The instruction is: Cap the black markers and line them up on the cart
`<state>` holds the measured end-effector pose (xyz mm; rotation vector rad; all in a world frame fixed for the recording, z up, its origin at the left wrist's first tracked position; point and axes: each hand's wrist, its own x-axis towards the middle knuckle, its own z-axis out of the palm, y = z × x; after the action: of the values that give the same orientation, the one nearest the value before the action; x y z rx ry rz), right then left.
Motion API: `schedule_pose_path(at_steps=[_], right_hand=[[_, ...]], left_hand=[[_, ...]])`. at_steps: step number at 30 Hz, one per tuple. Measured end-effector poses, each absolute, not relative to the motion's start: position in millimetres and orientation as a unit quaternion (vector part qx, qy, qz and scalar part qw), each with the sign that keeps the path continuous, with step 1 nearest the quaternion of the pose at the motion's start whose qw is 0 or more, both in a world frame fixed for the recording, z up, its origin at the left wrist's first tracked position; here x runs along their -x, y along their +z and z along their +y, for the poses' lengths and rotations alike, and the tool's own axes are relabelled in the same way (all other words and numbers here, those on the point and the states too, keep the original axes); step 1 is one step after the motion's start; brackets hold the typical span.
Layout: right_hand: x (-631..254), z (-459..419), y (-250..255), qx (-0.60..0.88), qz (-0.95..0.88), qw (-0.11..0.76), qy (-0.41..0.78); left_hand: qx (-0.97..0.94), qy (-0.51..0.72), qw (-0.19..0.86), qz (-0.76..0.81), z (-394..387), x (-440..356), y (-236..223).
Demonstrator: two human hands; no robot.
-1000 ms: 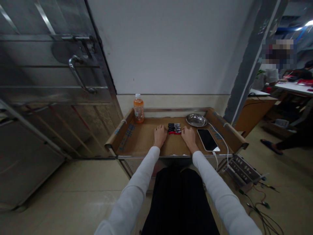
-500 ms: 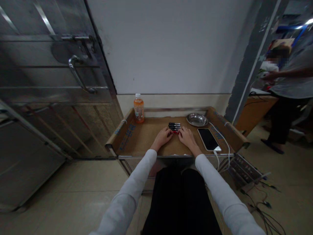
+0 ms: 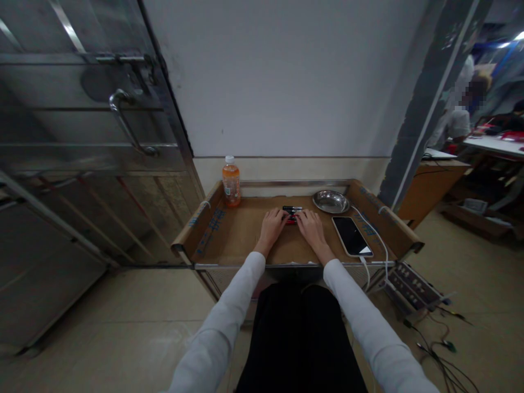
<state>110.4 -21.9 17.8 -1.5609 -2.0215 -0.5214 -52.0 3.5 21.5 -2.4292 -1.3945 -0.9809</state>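
Head camera view: both bare hands meet the two ends of a small row of slim black and red pens, probably markers, which lies near the middle of a brown cardboard-lined shelf with raised sides. The left hand reaches in from the left, palm down, its fingers bent and close together, with the fingertips at the row's left end. The right hand mirrors it at the right end, also palm down with bent fingers. The fingertips hide part of the row, so whether either hand pinches a pen or only touches it, and how far its fingers are open, I cannot tell. The black pens show beyond the fingertips, on the wall side, and the red ones show between the two hands.

A clear plastic bottle of orange drink with a white cap stands upright in the shelf's far left corner. Toward the far right sits a shallow, round, shiny metal bowl. Nearer the person, to the right of the right hand and apart from it, a dark-screened phone with a pale edge lies flat, a white cable plugged into its near end and looping over the shelf. Behind the shelf rises a plain pale wall; a metal door with a curved handle is at the left.
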Motion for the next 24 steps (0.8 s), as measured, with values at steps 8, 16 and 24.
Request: schedule_pose_path(at_steps=[8,16,24], right_hand=[[-110,-19,16,0.588,-0.718,0.328,-0.173],[-111,-21,14,0.55,-0.737,0.362,-0.153],[-110,-19,7,0.511,-0.767,0.376,-0.093]], left_hand=[[0.828,-0.365,0.058,-0.421,11,48,16],[0.823,-0.394,0.043,-0.407,6,51,14],[0.83,-0.406,0.023,-0.382,2,52,15]])
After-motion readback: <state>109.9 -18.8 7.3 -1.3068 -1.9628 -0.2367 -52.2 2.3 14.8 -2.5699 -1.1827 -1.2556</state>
